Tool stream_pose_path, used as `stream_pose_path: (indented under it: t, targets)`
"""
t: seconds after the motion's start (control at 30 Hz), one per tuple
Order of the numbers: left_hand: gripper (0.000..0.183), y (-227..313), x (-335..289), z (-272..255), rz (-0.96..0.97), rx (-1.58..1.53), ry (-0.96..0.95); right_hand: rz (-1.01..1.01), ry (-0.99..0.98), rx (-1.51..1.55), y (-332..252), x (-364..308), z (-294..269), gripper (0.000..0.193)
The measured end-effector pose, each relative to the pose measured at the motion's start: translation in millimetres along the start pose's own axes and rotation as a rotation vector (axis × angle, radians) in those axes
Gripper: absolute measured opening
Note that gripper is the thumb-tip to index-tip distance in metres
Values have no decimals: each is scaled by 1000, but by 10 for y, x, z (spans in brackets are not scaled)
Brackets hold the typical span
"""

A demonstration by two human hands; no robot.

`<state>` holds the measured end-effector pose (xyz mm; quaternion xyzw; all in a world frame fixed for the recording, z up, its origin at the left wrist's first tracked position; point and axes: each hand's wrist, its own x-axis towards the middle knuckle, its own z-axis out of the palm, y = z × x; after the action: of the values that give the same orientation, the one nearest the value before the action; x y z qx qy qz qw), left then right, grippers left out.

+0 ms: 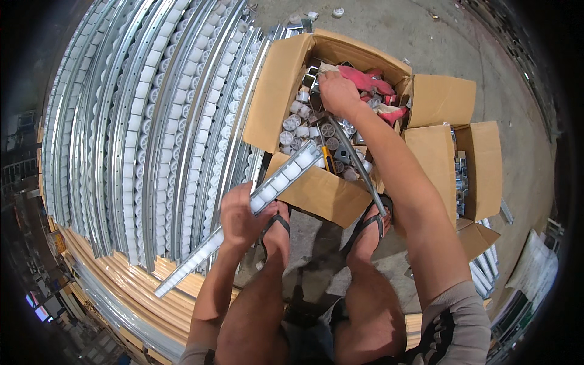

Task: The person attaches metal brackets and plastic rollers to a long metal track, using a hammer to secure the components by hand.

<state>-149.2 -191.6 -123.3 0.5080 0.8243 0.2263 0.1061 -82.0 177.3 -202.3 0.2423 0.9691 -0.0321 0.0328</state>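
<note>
My left hand point(238, 213) is closed around a narrow metal roller track point(283, 180) with a row of white rollers, held slantwise with its upper end over the near flap of an open cardboard box point(277, 94). Inside that box is my right hand point(340, 94), fingers bent down beside shiny metal brackets point(310, 76); its fingertips and whatever they grip are hidden. Red and white work gloves point(365, 79) lie by it. Loose white roller wheels point(292, 123) fill the box's near part. Among them are a yellow-handled screwdriver point(329, 159) and a long grey metal bar point(356, 161) reaching over the near edge.
Stacked roller tracks point(161, 115) cover the left side, above long tan tubes point(115, 267). A second open box point(483, 158) with metal parts stands at right, near more tracks point(483, 271). My sandalled feet point(277, 234) are just before the first box on the concrete floor point(511, 91).
</note>
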Motion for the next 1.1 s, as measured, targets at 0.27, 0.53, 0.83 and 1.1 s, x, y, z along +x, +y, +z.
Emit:
stream_pose_path:
  t: [0.27, 0.53, 0.83, 1.1]
  targets:
    - [58, 219, 309, 314, -12, 44, -34, 133, 31, 97, -137, 68, 80, 25]
    - [49, 220, 305, 316, -75, -1, -72, 194, -141, 528, 205, 116, -145, 30]
    - [46, 195, 292, 349, -73, 21, -49, 236, 88, 2047, 698, -1046, -560, 34]
    - [40, 286, 345, 308, -23, 3, 6, 63, -49, 2620, -291, -1848, -604, 54]
